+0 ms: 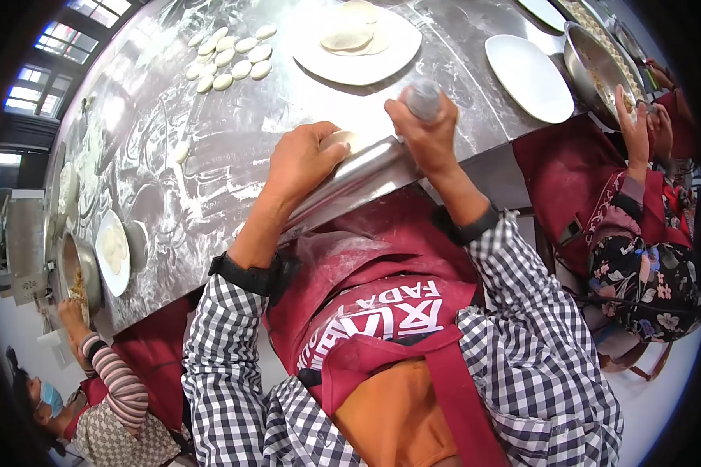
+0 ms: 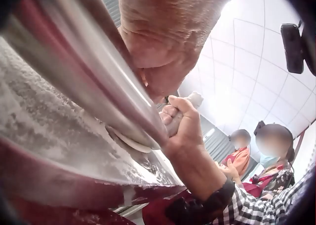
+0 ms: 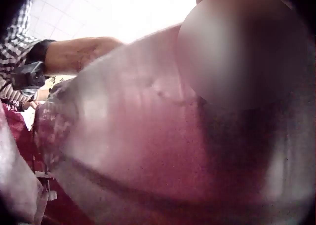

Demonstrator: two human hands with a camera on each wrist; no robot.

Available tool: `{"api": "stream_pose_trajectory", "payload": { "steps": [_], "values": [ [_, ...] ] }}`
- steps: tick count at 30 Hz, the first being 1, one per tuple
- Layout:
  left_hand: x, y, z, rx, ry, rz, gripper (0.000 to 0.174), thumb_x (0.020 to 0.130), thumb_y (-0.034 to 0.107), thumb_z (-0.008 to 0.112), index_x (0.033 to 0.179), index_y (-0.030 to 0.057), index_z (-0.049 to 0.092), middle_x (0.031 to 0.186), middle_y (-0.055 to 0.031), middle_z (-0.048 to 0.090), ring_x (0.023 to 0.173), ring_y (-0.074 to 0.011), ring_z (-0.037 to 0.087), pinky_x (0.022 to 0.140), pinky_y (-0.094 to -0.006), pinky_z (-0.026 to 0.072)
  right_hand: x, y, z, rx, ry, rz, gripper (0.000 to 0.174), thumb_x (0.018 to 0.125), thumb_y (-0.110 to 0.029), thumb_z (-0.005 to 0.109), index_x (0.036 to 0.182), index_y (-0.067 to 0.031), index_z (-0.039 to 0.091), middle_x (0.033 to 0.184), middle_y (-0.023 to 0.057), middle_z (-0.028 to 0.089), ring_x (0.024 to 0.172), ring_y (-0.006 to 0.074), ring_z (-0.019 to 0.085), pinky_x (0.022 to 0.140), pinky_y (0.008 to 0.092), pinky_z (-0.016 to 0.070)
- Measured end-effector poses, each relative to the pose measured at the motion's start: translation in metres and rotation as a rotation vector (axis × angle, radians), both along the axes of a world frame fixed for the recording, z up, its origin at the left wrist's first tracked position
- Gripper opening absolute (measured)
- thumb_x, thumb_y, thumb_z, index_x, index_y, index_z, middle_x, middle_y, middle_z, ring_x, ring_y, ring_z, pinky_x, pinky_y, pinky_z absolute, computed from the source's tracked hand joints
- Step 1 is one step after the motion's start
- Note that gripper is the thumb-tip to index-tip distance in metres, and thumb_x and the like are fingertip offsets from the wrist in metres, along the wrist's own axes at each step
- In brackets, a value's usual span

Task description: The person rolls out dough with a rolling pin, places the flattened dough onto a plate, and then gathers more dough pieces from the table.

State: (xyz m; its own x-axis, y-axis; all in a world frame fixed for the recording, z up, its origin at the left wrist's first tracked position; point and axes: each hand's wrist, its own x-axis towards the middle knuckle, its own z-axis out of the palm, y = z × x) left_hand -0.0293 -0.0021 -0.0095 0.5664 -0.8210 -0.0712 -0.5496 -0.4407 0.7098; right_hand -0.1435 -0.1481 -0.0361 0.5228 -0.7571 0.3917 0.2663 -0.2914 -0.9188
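Note:
In the head view my left hand (image 1: pixel 304 159) pinches the edge of a small dough wrapper (image 1: pixel 339 141) close to the steel table's front edge. My right hand (image 1: pixel 432 136), to its right, is curled round a pale rolling pin (image 1: pixel 424 98), whose end sticks up blurred out of the fist. In the left wrist view the right hand (image 2: pixel 185 121) holds the same rolling pin (image 2: pixel 196 98), its thumb lying along it. Beyond both hands, round flat dough wrappers (image 1: pixel 346 37) lie overlapped on a white plate (image 1: pixel 311 64). Several flattened dough pieces (image 1: pixel 224 58) sit at the upper left.
Flour coats the steel table (image 1: pixel 234 132). A single dough piece (image 1: pixel 181 151) lies left of my hands. On the right stand an empty oval plate (image 1: pixel 530 78) and a steel bowl (image 1: pixel 580 58) of filling. Other people work at both sides.

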Motion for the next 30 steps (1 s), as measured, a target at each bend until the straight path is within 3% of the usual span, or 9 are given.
{"api": "stream_pose_trajectory", "payload": {
  "steps": [2,6,10,11,15,18,22,26,30],
  "values": [
    [0.010,0.003,-0.009,0.014,0.074,-0.048,0.026,0.074,0.022,0.059,0.089,0.0013,0.066,0.074,-0.0148,0.064,0.066,-0.0256,0.062,0.065,-0.0329,0.0472,-0.027,0.009,0.005,0.024,0.043,0.022,0.019,0.069,-0.006,0.069,0.069,-0.0036,0.051,0.060,0.0015,0.055,0.056,0.0080,0.052,0.052,0.0260,0.0434],
    [0.009,0.009,-0.002,-0.125,0.457,0.038,0.022,0.074,0.012,0.060,0.091,-0.0026,0.064,0.066,-0.0097,0.061,0.061,-0.0127,0.057,0.058,-0.0286,0.0459,-0.040,0.014,0.002,0.068,0.024,0.060,0.019,0.069,-0.005,0.069,0.069,-0.0042,0.051,0.060,0.0002,0.053,0.055,0.0067,0.049,0.051,0.0243,0.0421],
    [0.006,-0.001,0.003,-0.064,0.207,-0.007,0.022,0.076,0.013,0.058,0.090,-0.0033,0.063,0.067,-0.0109,0.061,0.060,-0.0139,0.057,0.059,-0.0292,0.0463,0.011,-0.001,0.010,-0.069,-0.024,-0.010,0.018,0.069,-0.010,0.069,0.071,-0.0032,0.052,0.061,0.0014,0.054,0.055,0.0092,0.050,0.052,0.0270,0.0429],
    [0.009,-0.003,0.001,-0.084,0.137,0.000,0.023,0.078,0.018,0.058,0.088,-0.0024,0.063,0.068,-0.0129,0.063,0.061,-0.0182,0.059,0.061,-0.0312,0.0466,0.023,-0.005,0.010,-0.093,-0.021,-0.018,0.017,0.068,-0.009,0.068,0.071,-0.0032,0.052,0.061,0.0017,0.055,0.055,0.0094,0.050,0.052,0.0270,0.0430],
    [0.008,-0.003,0.001,-0.046,0.101,0.018,0.025,0.076,0.019,0.058,0.089,-0.0021,0.064,0.071,-0.0149,0.064,0.065,-0.0221,0.060,0.064,-0.0315,0.0465,0.021,-0.006,0.006,-0.077,-0.039,-0.009,0.017,0.068,-0.008,0.068,0.069,-0.0029,0.051,0.059,0.0021,0.054,0.054,0.0097,0.051,0.052,0.0268,0.0431],
    [0.013,0.000,-0.008,-0.009,0.120,-0.035,0.024,0.075,0.017,0.058,0.088,-0.0024,0.064,0.070,-0.0135,0.063,0.065,-0.0200,0.060,0.063,-0.0309,0.0465,-0.017,0.003,0.007,-0.001,0.060,0.023,0.018,0.068,-0.007,0.068,0.068,-0.0030,0.050,0.058,0.0018,0.054,0.053,0.0089,0.051,0.051,0.0264,0.0427],
    [0.014,0.009,-0.003,-0.156,0.529,0.030,0.025,0.072,0.012,0.059,0.091,-0.0030,0.062,0.070,-0.0102,0.061,0.063,-0.0142,0.058,0.059,-0.0289,0.0451,-0.040,0.014,0.006,0.058,0.031,0.051,0.018,0.068,-0.007,0.068,0.068,-0.0032,0.050,0.058,0.0016,0.053,0.054,0.0080,0.050,0.050,0.0259,0.0421],
    [0.012,0.004,0.003,-0.033,0.232,-0.035,0.024,0.075,0.014,0.059,0.093,-0.0023,0.062,0.070,-0.0098,0.061,0.062,-0.0133,0.056,0.058,-0.0284,0.0445,-0.006,0.002,0.003,-0.058,0.021,-0.013,0.019,0.069,-0.010,0.069,0.069,-0.0037,0.051,0.058,0.0018,0.053,0.053,0.0093,0.050,0.050,0.0270,0.0425],
    [0.008,-0.006,0.002,-0.081,0.141,0.048,0.026,0.075,0.018,0.060,0.091,-0.0021,0.063,0.065,-0.0091,0.061,0.060,-0.0155,0.057,0.059,-0.0293,0.0454,0.023,-0.004,0.005,-0.090,-0.012,-0.020,0.019,0.068,-0.011,0.069,0.071,-0.0035,0.052,0.061,0.0029,0.057,0.055,0.0105,0.052,0.052,0.0280,0.0438]
  ]
}}
